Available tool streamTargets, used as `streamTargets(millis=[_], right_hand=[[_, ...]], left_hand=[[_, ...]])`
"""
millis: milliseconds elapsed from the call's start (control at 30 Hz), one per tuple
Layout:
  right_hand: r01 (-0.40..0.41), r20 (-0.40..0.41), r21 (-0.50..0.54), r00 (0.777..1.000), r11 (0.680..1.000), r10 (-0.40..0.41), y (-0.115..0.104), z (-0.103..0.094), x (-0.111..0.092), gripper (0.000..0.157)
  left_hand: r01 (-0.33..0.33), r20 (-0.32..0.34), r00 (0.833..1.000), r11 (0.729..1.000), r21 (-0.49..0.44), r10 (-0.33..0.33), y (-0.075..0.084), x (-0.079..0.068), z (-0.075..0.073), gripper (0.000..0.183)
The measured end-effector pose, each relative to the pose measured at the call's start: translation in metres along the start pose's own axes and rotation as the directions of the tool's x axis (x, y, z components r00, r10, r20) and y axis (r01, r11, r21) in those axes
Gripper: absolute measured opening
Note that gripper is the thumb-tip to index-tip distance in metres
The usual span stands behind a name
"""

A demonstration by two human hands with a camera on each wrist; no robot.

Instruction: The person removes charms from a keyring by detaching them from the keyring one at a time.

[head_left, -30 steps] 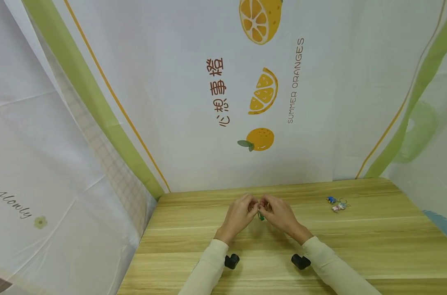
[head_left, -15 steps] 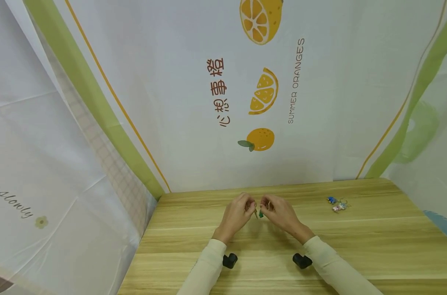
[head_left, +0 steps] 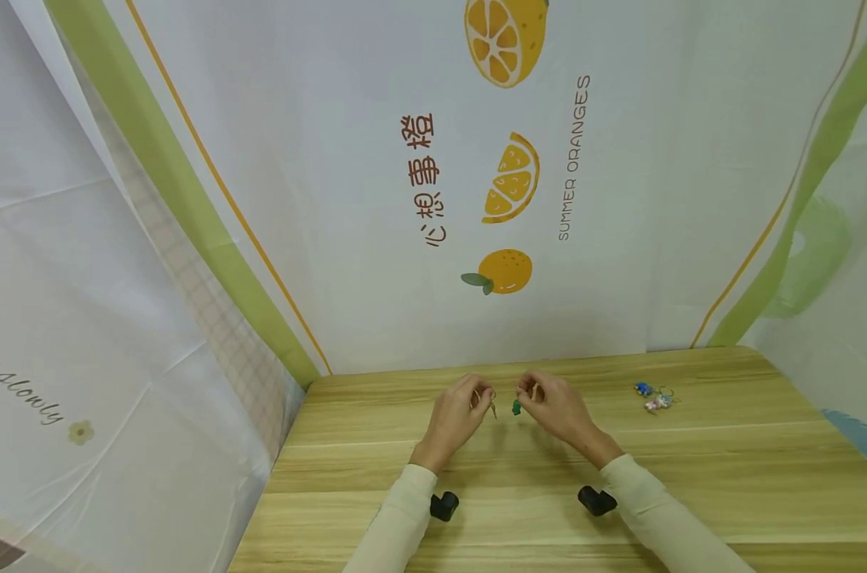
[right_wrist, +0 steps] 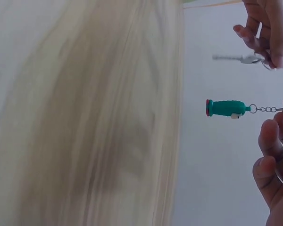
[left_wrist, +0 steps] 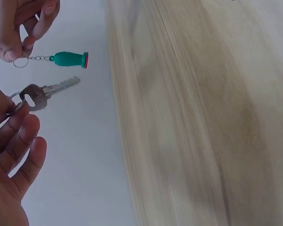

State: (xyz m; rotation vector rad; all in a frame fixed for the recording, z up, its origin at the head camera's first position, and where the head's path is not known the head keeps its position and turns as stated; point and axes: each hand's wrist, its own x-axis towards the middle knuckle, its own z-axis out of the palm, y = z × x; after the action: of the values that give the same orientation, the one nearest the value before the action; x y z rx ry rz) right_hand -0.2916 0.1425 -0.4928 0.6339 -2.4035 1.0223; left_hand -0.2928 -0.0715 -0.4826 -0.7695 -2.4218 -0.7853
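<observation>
My left hand (head_left: pixel 456 415) pinches a split key ring (left_wrist: pixel 15 104) between thumb and fingertips. From that ring hangs a metal key (left_wrist: pixel 42 94), its toothed blade pointing down toward the table. Across a small gap, my right hand (head_left: pixel 557 406) pinches the ring end of a short chain. A green figure charm (right_wrist: pixel 226 108) with a red base and a white eye dangles from the chain (right_wrist: pixel 266 109). Key and charm hang apart from each other, over the far middle of the table.
On the wooden table (head_left: pixel 376 509), to the right, lie a blue charm (head_left: pixel 643 388) and a pink-and-white charm (head_left: pixel 658 402) with rings. A white printed curtain (head_left: pixel 376 302) stands along the back edge. Black wrist-mounted pieces sit under both forearms.
My hands were together at first, with the green charm between them. They have since drawn apart, the right hand moving right with the charm, the left keeping the key.
</observation>
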Motion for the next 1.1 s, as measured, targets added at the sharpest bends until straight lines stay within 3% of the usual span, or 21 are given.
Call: streamTargets(millis=[667,1100], right_hand=[[-0.057,-0.043,-0.036,0.998,0.998,0.056,0.036,-0.035,-0.014,0.005],[-0.12,-0.06,-0.084,0.992,0.989,0.115,0.055,-0.063,-0.03,0.005]], left_hand=[[0.033,-0.013,0.999,0.999,-0.02,-0.033,-0.007,-0.002,0.0,0.012],[0.118,0.016,0.993,0.992,-0.048,-0.117,-0.013,-0.003,0.0,0.014]])
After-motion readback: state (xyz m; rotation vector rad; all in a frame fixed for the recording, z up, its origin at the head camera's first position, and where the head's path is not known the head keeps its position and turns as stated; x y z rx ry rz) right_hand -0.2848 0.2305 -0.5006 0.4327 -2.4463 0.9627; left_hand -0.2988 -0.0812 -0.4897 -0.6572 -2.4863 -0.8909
